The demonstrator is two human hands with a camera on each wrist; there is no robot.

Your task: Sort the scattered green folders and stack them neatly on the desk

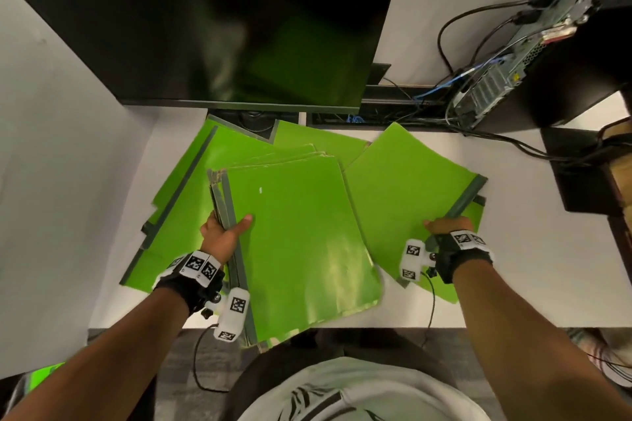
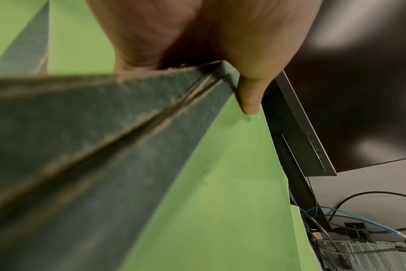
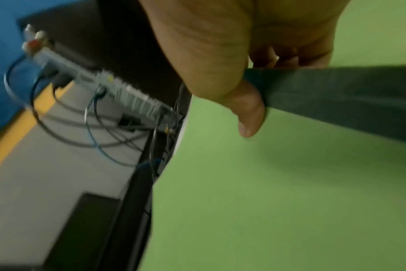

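Left hand (image 1: 224, 232) is clamped on the spine edge of a gathered stack of green folders (image 1: 297, 236) at frame centre, thumb on top and the other fingers hidden underneath. Grip sits on the dark bound edge, probably because that's the stiff side and keeps the sheets from fanning. The stack's near corner overhangs the white desk (image 1: 513, 284) edge at lower centre. Right hand (image 1: 448, 227) pinches the dark spine strip of a single folder (image 1: 407, 195) at right of centre; the right wrist view shows the thumb pressed on green and the other fingers curled behind the strip. That folder looks partly lifted and angled toward the stack, so my read is it's the next one going on top, spine to be matched to the stack's. More loose folders (image 1: 184, 181) lie fanned at left of centre and behind the stack, so sorting is nowhere near done. Hard to tell: the folder count in the stack, since only edge layers show in the left wrist view; whether another folder lies under the right one, though a dark corner pokes out there; the far folders tuck under the monitor (image 1: 212, 20) at top. Right wrist view is motion-blurred. Computer case (image 1: 513, 58) and cables sit upper right, apart from the folders.
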